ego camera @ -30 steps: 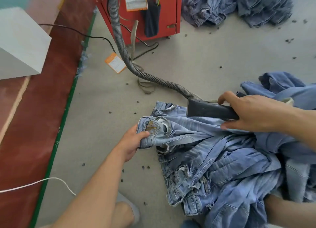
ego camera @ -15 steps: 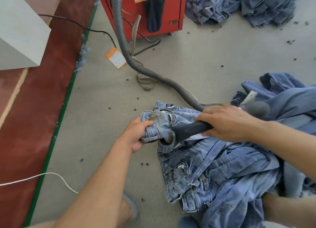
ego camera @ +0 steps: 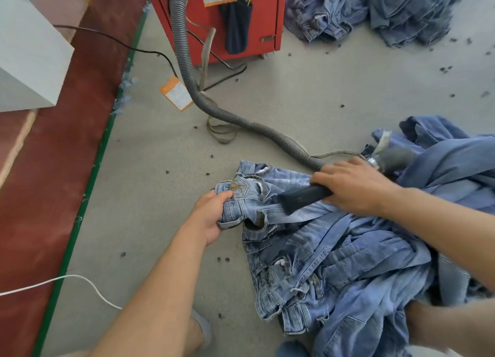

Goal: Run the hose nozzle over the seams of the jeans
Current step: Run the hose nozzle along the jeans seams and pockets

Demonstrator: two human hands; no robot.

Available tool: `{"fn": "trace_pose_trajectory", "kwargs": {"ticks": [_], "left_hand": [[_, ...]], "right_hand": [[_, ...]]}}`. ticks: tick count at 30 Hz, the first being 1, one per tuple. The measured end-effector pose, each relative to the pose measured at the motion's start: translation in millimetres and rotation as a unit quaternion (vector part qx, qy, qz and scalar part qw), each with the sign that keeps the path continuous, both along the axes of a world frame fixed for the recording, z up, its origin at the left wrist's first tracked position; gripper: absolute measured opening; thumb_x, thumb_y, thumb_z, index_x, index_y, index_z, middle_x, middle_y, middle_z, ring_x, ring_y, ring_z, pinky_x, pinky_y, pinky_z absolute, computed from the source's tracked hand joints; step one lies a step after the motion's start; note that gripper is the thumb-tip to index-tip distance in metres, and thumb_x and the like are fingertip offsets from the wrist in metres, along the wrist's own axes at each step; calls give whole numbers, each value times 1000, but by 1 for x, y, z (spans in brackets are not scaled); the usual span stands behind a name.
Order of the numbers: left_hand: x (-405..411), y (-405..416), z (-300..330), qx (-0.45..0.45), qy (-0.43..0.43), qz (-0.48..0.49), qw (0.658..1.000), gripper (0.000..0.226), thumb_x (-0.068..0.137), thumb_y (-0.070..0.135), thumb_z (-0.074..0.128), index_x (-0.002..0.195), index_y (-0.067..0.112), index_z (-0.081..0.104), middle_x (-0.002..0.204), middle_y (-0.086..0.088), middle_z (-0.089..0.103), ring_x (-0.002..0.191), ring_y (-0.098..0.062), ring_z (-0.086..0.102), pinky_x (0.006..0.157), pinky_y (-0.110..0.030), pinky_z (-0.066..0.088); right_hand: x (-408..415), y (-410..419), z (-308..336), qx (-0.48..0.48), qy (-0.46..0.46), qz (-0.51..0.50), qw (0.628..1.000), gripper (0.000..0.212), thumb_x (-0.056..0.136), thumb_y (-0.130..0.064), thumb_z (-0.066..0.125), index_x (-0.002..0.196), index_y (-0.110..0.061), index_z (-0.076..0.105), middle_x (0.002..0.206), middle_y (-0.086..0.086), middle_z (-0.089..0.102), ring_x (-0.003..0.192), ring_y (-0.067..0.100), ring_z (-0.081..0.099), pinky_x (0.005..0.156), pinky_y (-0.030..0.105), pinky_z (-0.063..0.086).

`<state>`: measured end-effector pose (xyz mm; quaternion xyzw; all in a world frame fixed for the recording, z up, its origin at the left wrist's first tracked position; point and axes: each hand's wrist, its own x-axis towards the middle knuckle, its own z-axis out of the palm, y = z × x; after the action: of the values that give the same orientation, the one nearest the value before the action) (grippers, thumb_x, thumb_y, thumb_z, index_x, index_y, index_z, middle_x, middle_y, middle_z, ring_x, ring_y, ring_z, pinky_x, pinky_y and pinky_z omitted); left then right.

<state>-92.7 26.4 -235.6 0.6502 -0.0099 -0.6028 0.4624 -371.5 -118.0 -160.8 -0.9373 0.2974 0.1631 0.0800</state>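
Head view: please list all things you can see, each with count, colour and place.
jeans: one heap, light blue, floor at lower right, waistband end pinched up
hose nozzle: one, black, lying on the jeans near the waistband
hose: one, grey ribbed, from the red cabinet across the floor to the nozzle
red cabinet: one, red, top centre
far denim pile: one, blue, top right
orange tag: one, orange and white, floor beside the hose
white box: one, white, upper left
white cord: one, white, lower left
left hand: one, grips the waistband
right hand: one, grips the nozzle
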Motion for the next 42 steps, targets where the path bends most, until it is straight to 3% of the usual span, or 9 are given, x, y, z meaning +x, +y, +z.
{"fn": "trace_pose_trajectory", "kwargs": {"ticks": [7,11,15,17,20,26,31,36,42], "left_hand": [[2,-2,-1,41,-3,25,999,14,101,8,56,106,6,70,86,-15,79,67,-26,77,55,-38,60],[1,-4,1,78,-36,-11,996,12,100,15,58,99,8,69,80,-12,78,64,-25,74,61,-38,60],[-10,-1,6,106,-115,-260,953,82,63,72,85,121,18,66,117,4,63,114,-21,56,102,-46,44],[-22,-2,1,87,-167,-316,930,69,62,66,89,111,21,69,109,7,70,103,-17,64,95,-38,52],[-31,-7,-5,72,-138,-210,965,22,88,43,78,100,26,70,91,0,76,79,-17,70,70,-30,53],[-32,-8,-2,38,64,-106,992,30,95,33,72,112,8,75,96,-18,78,73,-29,77,61,-34,59],[-21,0,10,5,61,-53,997,39,95,49,68,111,15,78,100,-12,79,72,-20,76,54,-24,55],[0,3,22,-61,-18,-9,998,32,109,23,49,130,5,66,115,-13,77,106,-29,74,93,-45,59],[-12,15,41,-99,122,-42,987,55,112,45,29,142,11,60,139,-19,64,131,-38,59,111,-60,44]], "right_hand": [[17,6,-2,69,-144,-90,983,37,97,-44,66,131,-39,54,118,-15,62,113,15,57,96,42,33],[2,-14,8,35,-130,-138,981,35,97,-41,66,129,-37,55,116,-11,62,111,20,58,95,45,34],[-9,-15,3,49,-114,-144,982,36,97,-42,65,131,-39,53,116,-13,60,111,18,57,95,43,32],[-11,-15,4,60,-109,-126,984,40,96,-42,66,133,-41,52,116,-14,60,111,17,56,95,43,32],[-18,-17,8,69,-76,-92,990,43,95,-43,67,134,-45,49,123,-17,60,117,14,55,100,44,34],[-12,5,8,48,-41,-40,997,39,98,-49,60,134,-46,46,125,-21,55,125,11,51,102,41,34],[16,25,21,84,-140,-32,986,39,98,-47,63,134,-44,50,120,-20,58,116,8,53,102,40,32],[10,1,45,70,-208,-121,968,41,94,-35,71,133,-33,58,118,-10,65,108,22,62,93,42,37],[23,29,46,41,-112,-24,993,41,98,-51,59,136,-43,47,122,-16,60,113,14,59,95,39,39]]}}
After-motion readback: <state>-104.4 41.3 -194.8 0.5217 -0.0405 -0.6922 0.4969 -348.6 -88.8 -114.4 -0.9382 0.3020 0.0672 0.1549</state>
